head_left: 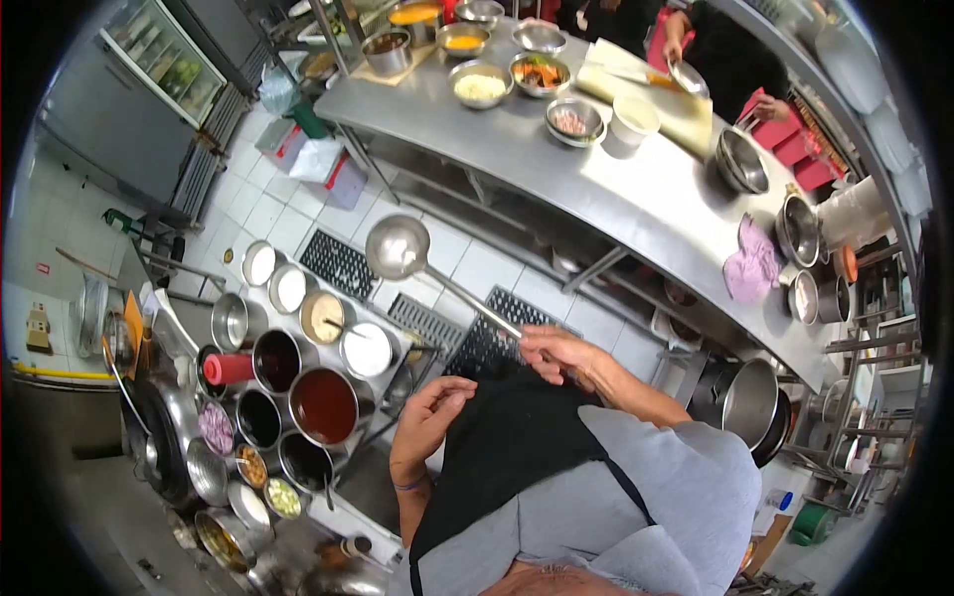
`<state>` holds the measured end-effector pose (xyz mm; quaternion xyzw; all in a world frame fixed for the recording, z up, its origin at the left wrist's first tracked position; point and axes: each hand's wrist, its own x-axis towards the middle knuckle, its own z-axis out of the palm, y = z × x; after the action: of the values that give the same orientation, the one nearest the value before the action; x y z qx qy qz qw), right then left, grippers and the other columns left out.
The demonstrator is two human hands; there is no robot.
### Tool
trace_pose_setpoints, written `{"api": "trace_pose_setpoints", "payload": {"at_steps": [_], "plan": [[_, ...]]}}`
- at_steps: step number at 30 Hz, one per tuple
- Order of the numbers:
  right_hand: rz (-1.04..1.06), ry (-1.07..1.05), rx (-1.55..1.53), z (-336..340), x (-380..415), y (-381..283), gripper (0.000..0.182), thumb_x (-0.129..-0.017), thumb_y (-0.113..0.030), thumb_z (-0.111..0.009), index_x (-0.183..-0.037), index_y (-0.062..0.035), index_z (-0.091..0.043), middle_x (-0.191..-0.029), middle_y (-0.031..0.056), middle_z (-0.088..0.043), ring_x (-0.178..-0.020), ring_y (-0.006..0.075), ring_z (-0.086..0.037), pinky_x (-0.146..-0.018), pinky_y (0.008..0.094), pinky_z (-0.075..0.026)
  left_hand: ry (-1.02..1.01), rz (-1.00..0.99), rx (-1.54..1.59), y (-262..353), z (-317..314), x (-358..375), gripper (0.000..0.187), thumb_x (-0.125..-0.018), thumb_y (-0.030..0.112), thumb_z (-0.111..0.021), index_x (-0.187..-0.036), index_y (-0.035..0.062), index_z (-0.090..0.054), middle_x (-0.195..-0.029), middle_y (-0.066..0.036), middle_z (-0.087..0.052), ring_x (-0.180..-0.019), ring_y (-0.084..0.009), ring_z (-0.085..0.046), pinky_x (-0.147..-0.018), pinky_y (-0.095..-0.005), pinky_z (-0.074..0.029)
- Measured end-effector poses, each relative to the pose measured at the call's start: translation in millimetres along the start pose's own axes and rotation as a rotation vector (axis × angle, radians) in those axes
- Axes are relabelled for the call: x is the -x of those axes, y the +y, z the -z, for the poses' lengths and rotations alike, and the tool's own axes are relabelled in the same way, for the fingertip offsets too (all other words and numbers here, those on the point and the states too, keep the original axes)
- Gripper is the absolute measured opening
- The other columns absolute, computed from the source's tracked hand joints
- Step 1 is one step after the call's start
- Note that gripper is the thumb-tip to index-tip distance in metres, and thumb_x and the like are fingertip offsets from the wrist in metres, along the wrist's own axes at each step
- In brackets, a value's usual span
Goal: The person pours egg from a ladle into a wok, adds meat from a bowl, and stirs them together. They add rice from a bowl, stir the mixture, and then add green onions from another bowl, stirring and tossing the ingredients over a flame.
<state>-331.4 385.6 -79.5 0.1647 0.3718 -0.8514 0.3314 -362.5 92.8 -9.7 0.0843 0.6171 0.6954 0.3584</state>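
Observation:
My right hand (558,355) is closed around the end of a long metal handle. It belongs to a large ladle (397,247), whose round bowl points away from me over the floor. Nothing shows in my left hand (434,412), which hovers in front of my black apron (497,457) with its fingers loosely bent and apart from the ladle. Nearest to it on the left is a pot of dark red sauce (326,405), among several pots of dark liquids. A container of white powder or paste (367,350) has a utensil handle in it.
A long steel counter (447,129) runs across the far side, carrying several metal bowls. Behind it, a co-worker's hand (676,38) holds a metal bowl. Black perforated mats (338,263) lie on the tiled floor. A wok (159,442) stands at the left, a large pot (750,402) at the right.

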Motion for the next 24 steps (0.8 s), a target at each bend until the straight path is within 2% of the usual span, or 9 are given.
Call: {"api": "trace_pose_setpoints", "payload": {"at_steps": [2, 3, 5, 6, 7, 14, 16, 19, 24], "plan": [[0.007, 0.002, 0.009, -7, -10, -3, 0.034, -0.103, -0.022, -0.056, -0.134, -0.0098, -0.053, -0.072, -0.0027, -0.047, -0.047, 0.0063, -0.045, -0.039, 0.0243, -0.042, -0.073, -0.066, -0.032, 9, 6, -26, 0.023, -0.100, 0.014, -0.059, -0.115, -0.0038, -0.063, -0.111, -0.011, -0.069, -0.102, -0.0160, -0.064, -0.091, -0.0295, -0.050], [-0.010, 0.034, -0.025, -13, -13, -9, 0.025, -0.102, -0.021, -0.057, -0.123, -0.0081, -0.057, -0.073, -0.0021, -0.049, -0.048, 0.0068, -0.046, -0.042, 0.0248, -0.042, -0.115, -0.104, -0.083, 18, 6, -40, 0.020, -0.101, 0.014, -0.058, -0.111, -0.0030, -0.064, -0.105, -0.010, -0.069, -0.100, -0.0153, -0.064, -0.090, -0.0287, -0.050], [0.009, 0.023, 0.044, -1, -29, -9, 0.016, -0.101, -0.020, -0.057, -0.111, -0.0076, -0.056, -0.074, -0.0018, -0.049, -0.048, 0.0068, -0.046, -0.042, 0.0248, -0.042, -0.160, -0.144, -0.074, 39, -4, -72, 0.019, -0.101, 0.014, -0.058, -0.108, -0.0025, -0.064, -0.103, -0.009, -0.070, -0.097, -0.0145, -0.064, -0.088, -0.0283, -0.051], [0.016, 0.017, 0.072, 3, -35, -9, 0.013, -0.101, -0.020, -0.058, -0.105, -0.0074, -0.056, -0.074, -0.0016, -0.050, -0.048, 0.0069, -0.046, -0.041, 0.0248, -0.042, -0.182, -0.158, -0.072, 48, -12, -88, 0.018, -0.101, 0.014, -0.058, -0.106, -0.0022, -0.064, -0.102, -0.009, -0.070, -0.095, -0.0141, -0.064, -0.086, -0.0280, -0.051], [0.020, 0.059, 0.090, -5, -36, -16, 0.016, -0.100, -0.020, -0.058, -0.092, -0.0087, -0.051, -0.074, -0.0013, -0.050, -0.048, 0.0071, -0.047, -0.040, 0.0245, -0.040, -0.199, -0.168, -0.051, 50, -19, -107, 0.018, -0.101, 0.014, -0.058, -0.105, -0.0020, -0.064, -0.101, -0.008, -0.070, -0.093, -0.0135, -0.065, -0.084, -0.0276, -0.052], [0.038, 0.020, 0.096, 14, -58, -39, 0.019, -0.100, -0.019, -0.059, -0.087, -0.0093, -0.050, -0.069, -0.0013, -0.048, -0.048, 0.0071, -0.048, -0.036, 0.0249, -0.038, -0.243, -0.171, -0.156, 54, -67, -276, 0.017, -0.099, 0.017, -0.059, -0.102, 0.0008, -0.065, -0.093, -0.005, -0.070, -0.085, -0.0112, -0.065, -0.073, -0.0256, -0.052], [0.042, 0.001, 0.118, 29, -63, -50, 0.021, -0.100, -0.020, -0.060, -0.085, -0.0086, -0.050, -0.067, -0.0011, -0.049, -0.046, 0.0073, -0.049, -0.035, 0.0247, -0.038, -0.156, -0.042, -0.175, 57, -82, -327, 0.020, -0.098, 0.020, -0.060, -0.103, 0.0011, -0.065, -0.091, -0.006, -0.070, -0.080, -0.0124, -0.066, -0.069, -0.0258, -0.053], [0.051, -0.019, 0.169, 54, -74, -67, 0.025, -0.100, -0.021, -0.060, -0.081, -0.0082, -0.050, -0.063, -0.0010, -0.049, -0.044, 0.0074, -0.049, -0.035, 0.0246, -0.040, -0.113, 0.033, -0.249, 58, -103, -411, 0.022, -0.096, 0.021, -0.062, -0.103, 0.0005, -0.065, -0.091, -0.007, -0.070, -0.075, -0.0140, -0.066, -0.063, -0.0275, -0.054], [0.072, -0.088, 0.337, 92, -84, -115, 0.023, -0.100, -0.022, -0.059, -0.083, -0.0080, -0.051, -0.062, -0.0009, -0.048, -0.044, 0.0077, -0.048, -0.036, 0.0244, -0.041, 0.021, 0.238, -0.328, 53, -141, -548, 0.023, -0.094, 0.020, -0.062, -0.103, -0.0011, -0.065, -0.083, -0.010, -0.068, -0.067, -0.0178, -0.067, -0.055, -0.0324, -0.055]]}}
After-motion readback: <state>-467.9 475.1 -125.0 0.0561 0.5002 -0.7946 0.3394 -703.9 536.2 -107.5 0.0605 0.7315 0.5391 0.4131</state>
